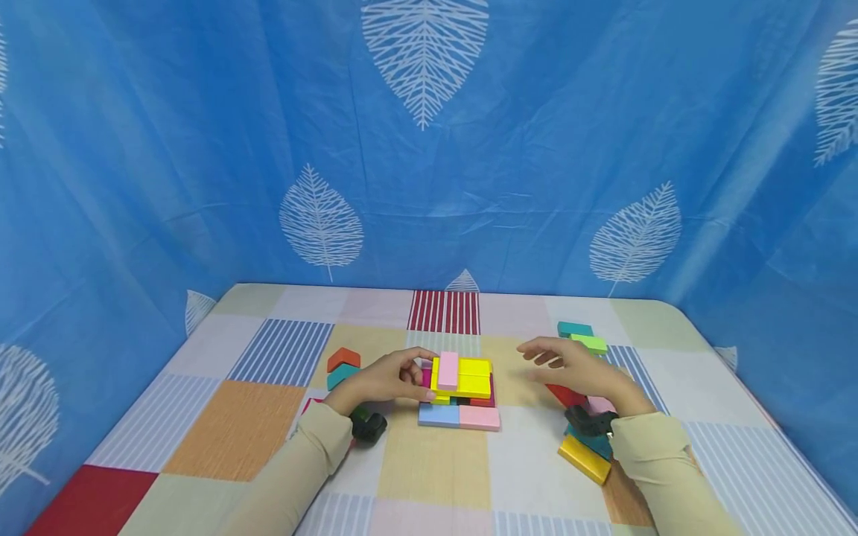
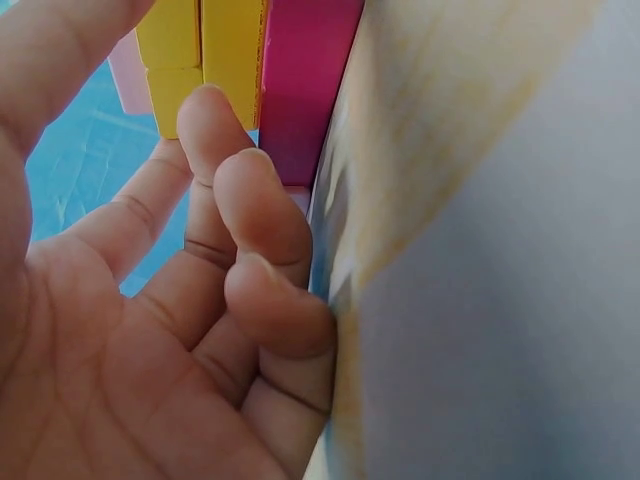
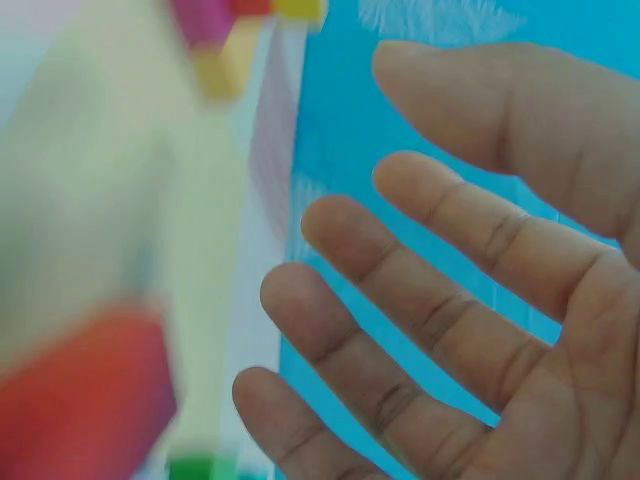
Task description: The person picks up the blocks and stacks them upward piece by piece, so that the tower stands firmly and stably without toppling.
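Flat blocks are stacked mid-table, with yellow blocks [image 1: 474, 378] high up and a pink block [image 1: 448, 371] lying across their left part. My left hand [image 1: 392, 377] grips the left end of the yellow layer, thumb at the near side and index finger at the far side. The left wrist view shows fingers [image 2: 263, 210] curled beside the yellow blocks [image 2: 233, 60] and a magenta block [image 2: 305, 85]. Right of the stack my right hand [image 1: 576, 366] is held in the air, its fingers [image 3: 400, 290] spread and slightly bent, holding nothing.
Orange [image 1: 344, 358] and teal [image 1: 342, 376] blocks lie left of the stack, partly behind the left arm. On the right are teal [image 1: 575, 329], green [image 1: 589, 343], red [image 1: 566, 396] and yellow [image 1: 585, 459] blocks around the right wrist. A blue curtain [image 1: 429, 186] hangs behind the table.
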Tool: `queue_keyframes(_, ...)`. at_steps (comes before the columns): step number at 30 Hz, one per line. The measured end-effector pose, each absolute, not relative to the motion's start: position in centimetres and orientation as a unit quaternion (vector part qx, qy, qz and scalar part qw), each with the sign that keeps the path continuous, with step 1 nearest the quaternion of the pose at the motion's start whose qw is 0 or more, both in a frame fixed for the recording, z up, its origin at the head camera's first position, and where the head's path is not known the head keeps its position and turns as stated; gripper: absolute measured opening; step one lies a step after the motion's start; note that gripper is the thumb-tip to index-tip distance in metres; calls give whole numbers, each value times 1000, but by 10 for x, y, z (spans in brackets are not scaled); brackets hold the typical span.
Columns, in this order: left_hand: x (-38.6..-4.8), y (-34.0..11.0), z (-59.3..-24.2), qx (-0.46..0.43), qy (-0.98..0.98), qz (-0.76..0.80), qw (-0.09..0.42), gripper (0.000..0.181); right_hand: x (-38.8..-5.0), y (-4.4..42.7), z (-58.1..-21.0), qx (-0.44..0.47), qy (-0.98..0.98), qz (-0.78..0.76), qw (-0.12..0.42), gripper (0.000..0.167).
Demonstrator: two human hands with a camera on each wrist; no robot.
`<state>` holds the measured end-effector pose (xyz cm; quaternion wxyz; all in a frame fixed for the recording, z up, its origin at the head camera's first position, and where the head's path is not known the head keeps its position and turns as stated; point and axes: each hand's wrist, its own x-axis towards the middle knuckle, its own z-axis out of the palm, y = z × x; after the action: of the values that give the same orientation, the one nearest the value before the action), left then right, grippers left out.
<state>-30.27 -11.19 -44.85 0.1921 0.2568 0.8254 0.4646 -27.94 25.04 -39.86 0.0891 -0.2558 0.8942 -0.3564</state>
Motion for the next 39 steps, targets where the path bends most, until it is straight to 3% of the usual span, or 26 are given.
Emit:
queue_keyframes(8, -304, -114, -451, 255, 827, 463, 190, 63, -265, 312, -404, -177, 924, -330, 78, 33)
queue_keyframes(15, -304, -115, -450, 257, 826, 465, 190, 62, -266, 332, -409, -115, 948, -281, 91, 33)
queue_keyframes(32, -305, -114, -453, 259, 826, 462, 191, 63, -266, 332, -413, -90, 964, -245, 52, 25)
queue_keyframes(36, -305, -113, -452, 265, 825, 462, 190, 63, -260, 348, -403, -106, 957, -260, 69, 12)
queue_keyframes(39, -305, -113, -452, 265, 823, 464, 192, 62, -257, 358, -398, -119, 952, -261, 104, 13)
